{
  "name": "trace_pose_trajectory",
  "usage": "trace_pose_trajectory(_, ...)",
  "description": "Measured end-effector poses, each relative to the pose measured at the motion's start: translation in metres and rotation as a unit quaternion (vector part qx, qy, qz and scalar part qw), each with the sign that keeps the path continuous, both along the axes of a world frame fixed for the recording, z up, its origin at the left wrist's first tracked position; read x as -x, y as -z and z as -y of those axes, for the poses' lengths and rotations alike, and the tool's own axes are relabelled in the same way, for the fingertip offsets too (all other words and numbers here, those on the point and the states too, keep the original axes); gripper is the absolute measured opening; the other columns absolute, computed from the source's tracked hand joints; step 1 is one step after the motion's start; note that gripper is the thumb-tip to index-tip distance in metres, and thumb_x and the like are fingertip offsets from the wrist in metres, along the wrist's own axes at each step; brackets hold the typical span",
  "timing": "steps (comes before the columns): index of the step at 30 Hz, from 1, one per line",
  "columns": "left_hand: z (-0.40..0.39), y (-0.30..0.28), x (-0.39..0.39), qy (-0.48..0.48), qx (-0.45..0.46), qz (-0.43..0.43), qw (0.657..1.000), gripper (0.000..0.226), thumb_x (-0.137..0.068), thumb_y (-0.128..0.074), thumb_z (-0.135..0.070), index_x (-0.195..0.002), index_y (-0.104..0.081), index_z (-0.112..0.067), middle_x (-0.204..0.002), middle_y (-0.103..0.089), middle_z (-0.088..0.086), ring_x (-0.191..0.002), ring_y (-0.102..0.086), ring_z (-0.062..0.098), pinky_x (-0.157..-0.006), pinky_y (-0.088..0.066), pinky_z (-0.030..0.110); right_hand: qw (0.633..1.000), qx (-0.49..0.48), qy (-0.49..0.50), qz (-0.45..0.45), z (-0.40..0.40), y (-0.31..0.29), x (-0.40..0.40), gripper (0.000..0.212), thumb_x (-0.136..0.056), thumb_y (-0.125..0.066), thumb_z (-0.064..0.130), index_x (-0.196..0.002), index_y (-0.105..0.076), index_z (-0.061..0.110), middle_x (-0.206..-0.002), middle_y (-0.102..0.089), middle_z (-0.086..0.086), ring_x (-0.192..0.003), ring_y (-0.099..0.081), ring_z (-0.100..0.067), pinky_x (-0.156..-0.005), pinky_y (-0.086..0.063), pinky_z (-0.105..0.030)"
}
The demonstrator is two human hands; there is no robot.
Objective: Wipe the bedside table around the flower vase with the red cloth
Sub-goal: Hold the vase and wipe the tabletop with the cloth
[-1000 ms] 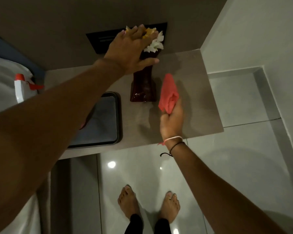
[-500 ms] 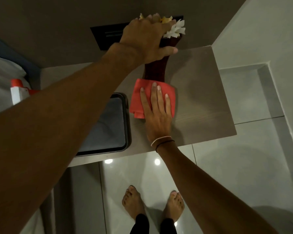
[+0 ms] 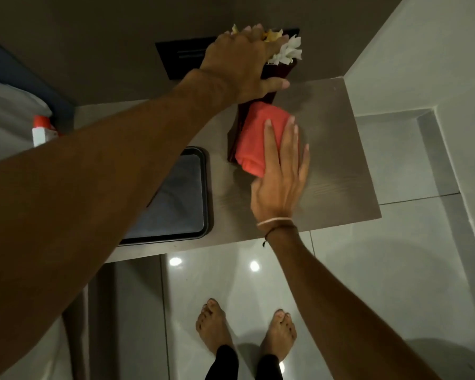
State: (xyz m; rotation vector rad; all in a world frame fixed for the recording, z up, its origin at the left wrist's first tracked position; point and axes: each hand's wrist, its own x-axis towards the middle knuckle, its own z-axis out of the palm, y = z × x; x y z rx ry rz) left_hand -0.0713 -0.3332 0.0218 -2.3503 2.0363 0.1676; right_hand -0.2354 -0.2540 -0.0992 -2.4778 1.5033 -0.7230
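The dark red flower vase (image 3: 280, 71) with white and yellow flowers (image 3: 287, 52) leans back from the grey-brown bedside table (image 3: 337, 160). My left hand (image 3: 242, 67) grips its upper part. The folded red cloth (image 3: 254, 141) lies flat on the tabletop right in front of the vase's base. My right hand (image 3: 281, 176) presses on the cloth with fingers spread flat. The vase's base is partly hidden behind the cloth.
A black tray (image 3: 181, 198) lies on the left half of the table, under my left forearm. A white spray bottle with a red top (image 3: 41, 130) stands at the far left by the bed. A dark wall panel (image 3: 181, 56) sits behind the vase. Glossy floor tiles (image 3: 395, 270) lie below.
My right hand brought the cloth down onto the table, then slid it right in front of the vase. My left hand stayed on the vase, which tilted back.
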Motion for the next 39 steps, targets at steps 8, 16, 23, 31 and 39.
trace_pose_trajectory(8, 0.004, 0.000, 0.000, -0.021, -0.015, 0.005, 1.000, 0.088, -0.096, -0.047, -0.071, -0.164, -0.025, -0.020, -0.167, -0.034, 0.019, -0.149, -0.040, 0.044, -0.117, -0.039, 0.060, 0.960, -0.029, -0.157, -0.228, -0.005, 0.045, 0.003, 0.068, -0.103, -0.043, 0.038, -0.161, -0.011, 0.022, -0.168, -0.010, -0.015, -0.156, -0.009, -0.034, -0.124, -0.017, -0.058)
trace_pose_trajectory(16, -0.001, -0.001, 0.003, -0.014, -0.004, -0.003, 1.000, 0.084, -0.098, -0.048, -0.069, -0.165, -0.019, -0.028, -0.172, -0.024, 0.017, -0.156, -0.028, 0.041, -0.124, -0.030, 0.059, 0.979, -0.167, -0.091, -0.071, -0.052, 0.038, 0.044, 0.061, -0.096, -0.038, 0.027, -0.155, -0.033, 0.011, -0.163, -0.029, -0.017, -0.152, -0.025, -0.037, -0.123, -0.021, -0.059)
trace_pose_trajectory(23, -0.001, 0.004, 0.004, -0.023, 0.010, 0.003, 1.000, 0.086, -0.097, -0.049, -0.069, -0.164, -0.026, -0.021, -0.166, -0.035, 0.018, -0.150, -0.039, 0.042, -0.119, -0.037, 0.058, 0.999, -0.028, -0.043, 0.005, 0.000, 0.009, 0.002, 0.072, -0.087, -0.043, 0.026, -0.156, -0.028, 0.013, -0.163, -0.027, -0.024, -0.152, -0.024, -0.039, -0.123, -0.023, -0.058)
trace_pose_trajectory(31, -0.002, 0.003, 0.004, -0.008, 0.000, 0.005, 1.000, 0.084, -0.099, -0.047, -0.068, -0.165, -0.022, -0.023, -0.168, -0.030, 0.019, -0.153, -0.034, 0.042, -0.122, -0.033, 0.057, 0.958, -0.055, -0.185, -0.211, -0.014, 0.047, 0.006, 0.063, -0.105, -0.037, 0.040, -0.160, -0.013, 0.022, -0.168, -0.008, -0.016, -0.156, -0.006, -0.035, -0.124, -0.015, -0.057)
trace_pose_trajectory(39, -0.011, -0.002, 0.010, -0.002, -0.003, 0.009, 1.000, 0.082, -0.100, -0.046, -0.065, -0.166, -0.016, -0.026, -0.172, -0.021, 0.020, -0.158, -0.025, 0.041, -0.128, -0.025, 0.056, 0.957, -0.155, -0.156, -0.188, -0.055, 0.046, 0.048, 0.071, -0.096, -0.043, 0.040, -0.159, -0.019, 0.018, -0.167, -0.014, -0.016, -0.155, -0.013, -0.037, -0.125, -0.015, -0.057)
